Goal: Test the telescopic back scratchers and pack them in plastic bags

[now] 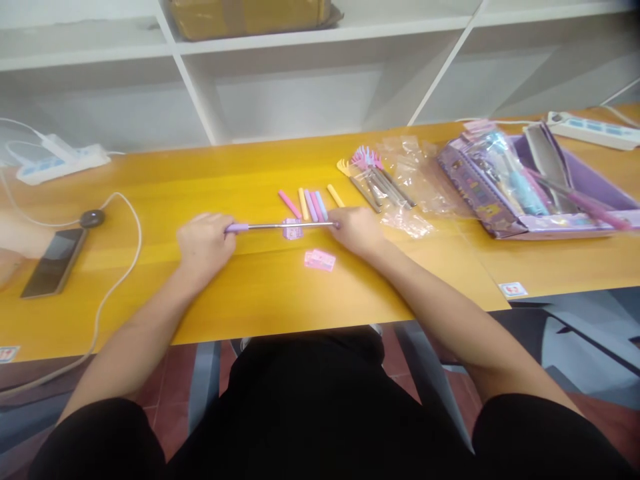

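A telescopic back scratcher (267,227) with a purple handle and a drawn-out metal rod stretches level between my hands. My left hand (206,241) is closed around the purple handle. My right hand (356,230) is closed on the other end, hiding most of its tip. Behind the rod lies a small purple printed card (293,232). Several loose pastel handle sleeves (313,205) lie just beyond it, and a yellow sleeve (335,196) is close to my right hand. Two pink cards (321,260) rest on the table nearer to me.
Metal rods with coloured claw heads (375,177) lie beside clear plastic bags (413,180). A purple display box (490,213) holding packaged items stands at right. At left are a phone (54,263), a white cable (131,267) and a power strip (63,167); another person's arm (20,233) rests there.
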Tool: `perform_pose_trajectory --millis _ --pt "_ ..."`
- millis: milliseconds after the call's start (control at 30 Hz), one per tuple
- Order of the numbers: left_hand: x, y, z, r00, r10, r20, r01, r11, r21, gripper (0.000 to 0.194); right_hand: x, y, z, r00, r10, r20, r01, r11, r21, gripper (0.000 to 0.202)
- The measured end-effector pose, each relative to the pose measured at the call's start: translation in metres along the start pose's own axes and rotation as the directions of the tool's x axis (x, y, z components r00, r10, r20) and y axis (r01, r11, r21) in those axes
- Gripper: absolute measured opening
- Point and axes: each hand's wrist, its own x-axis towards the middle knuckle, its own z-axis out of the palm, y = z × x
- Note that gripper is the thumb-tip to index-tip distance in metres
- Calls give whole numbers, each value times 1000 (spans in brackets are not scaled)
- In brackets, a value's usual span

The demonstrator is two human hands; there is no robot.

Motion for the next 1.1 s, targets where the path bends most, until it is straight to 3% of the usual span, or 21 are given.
perform_pose_trajectory --millis 700,800,967,1100 --pt "-2 4 1 998 -61 -23 60 997 -45 24 -7 -15 -10 997 67 40 -65 997 -47 21" --pt "-7 17 1 997 -62 46 63 998 -21 27 -8 -24 -9 997 40 69 -36 997 -63 24" --pt "-26 49 16 972 55 227 -37 996 -83 21 -14 -54 5 986 -69 154 80 995 -64 24" --pt "-25 52 23 950 97 297 -64 991 -121 22 -13 -59 8 980 -94 174 106 992 -61 23"
